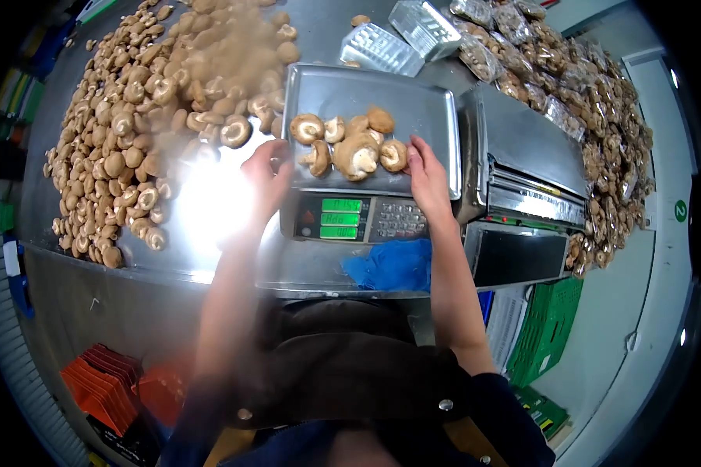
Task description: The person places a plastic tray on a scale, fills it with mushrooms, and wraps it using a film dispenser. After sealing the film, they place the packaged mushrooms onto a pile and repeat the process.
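Observation:
Several brown mushrooms (357, 156) lie in a loose group on the metal pan (428, 109) of a weighing scale. My left hand (268, 177) is at the pan's left edge, thumb and fingers slightly apart with nothing between them. On the other side, my right hand (430, 177) reaches over the pan, its fingertips right beside the rightmost mushroom (393, 156); it too looks open. Green digits glow on the scale's display (340, 219), with a keypad (398, 221) to its right. A crumpled blue plastic piece (393, 265) lies below the keypad.
A large heap of loose mushrooms (132, 132) covers the table's left. Clear plastic punnets (382, 48) stand behind the scale. A wrapping machine (526, 156) is at the right, beside piled packed mushrooms (600, 148). Green crates (549, 327) and orange crates (105, 385) are below.

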Available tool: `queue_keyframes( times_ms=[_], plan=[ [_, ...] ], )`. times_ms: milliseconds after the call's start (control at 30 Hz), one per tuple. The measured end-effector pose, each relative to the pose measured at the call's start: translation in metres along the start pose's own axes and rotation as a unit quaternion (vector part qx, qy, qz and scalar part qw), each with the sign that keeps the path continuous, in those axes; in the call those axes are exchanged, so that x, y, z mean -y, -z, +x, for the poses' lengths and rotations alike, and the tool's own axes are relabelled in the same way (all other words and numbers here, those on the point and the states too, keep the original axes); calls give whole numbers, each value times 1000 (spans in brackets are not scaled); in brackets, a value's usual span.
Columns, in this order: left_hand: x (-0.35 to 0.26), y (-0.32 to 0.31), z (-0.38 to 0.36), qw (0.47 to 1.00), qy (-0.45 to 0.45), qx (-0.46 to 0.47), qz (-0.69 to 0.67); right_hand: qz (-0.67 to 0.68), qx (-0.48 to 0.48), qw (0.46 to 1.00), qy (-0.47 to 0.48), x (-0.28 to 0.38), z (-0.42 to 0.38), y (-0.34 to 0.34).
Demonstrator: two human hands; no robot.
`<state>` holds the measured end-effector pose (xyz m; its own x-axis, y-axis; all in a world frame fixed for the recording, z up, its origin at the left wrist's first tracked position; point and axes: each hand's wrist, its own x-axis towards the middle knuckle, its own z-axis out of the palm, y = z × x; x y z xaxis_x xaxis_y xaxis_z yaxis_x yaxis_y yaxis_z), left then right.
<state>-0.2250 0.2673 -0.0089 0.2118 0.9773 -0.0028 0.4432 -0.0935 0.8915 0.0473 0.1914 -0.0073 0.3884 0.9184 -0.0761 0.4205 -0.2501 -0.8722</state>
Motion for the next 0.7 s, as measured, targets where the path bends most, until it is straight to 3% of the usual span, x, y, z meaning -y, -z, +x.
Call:
queue_keyframes(
  times_ms=[33,67,167,267,333,400,467,600,667,700],
  plan=[
    [-4,5,-2,999,21,-20,-37,-14,5,1000,-25,11,-5,2],
    [2,15,-3,998,22,-46,-42,-33,-27,999,9,7,-9,3],
    [40,51,-14,985,70,-153,23,52,-68,996,0,5,-35,12],
    [70,42,-13,993,17,-115,34,93,-93,991,-8,1,-61,9],
    [90,21,0,986,-101,-62,119,105,-83,991,-6,2,-71,4],
    [88,3,1,975,-80,-82,192,96,-80,992,-1,15,-75,0],
    [79,7,-6,986,-51,-89,134,63,-74,995,12,23,-75,1],
    [119,36,-30,962,-2,-273,21,66,-58,996,18,19,-80,14],
    [88,77,-48,946,94,-311,15,74,-60,995,9,13,-86,17],
    [115,91,-52,929,58,-354,88,69,-57,996,3,13,-91,18]
  ],
)
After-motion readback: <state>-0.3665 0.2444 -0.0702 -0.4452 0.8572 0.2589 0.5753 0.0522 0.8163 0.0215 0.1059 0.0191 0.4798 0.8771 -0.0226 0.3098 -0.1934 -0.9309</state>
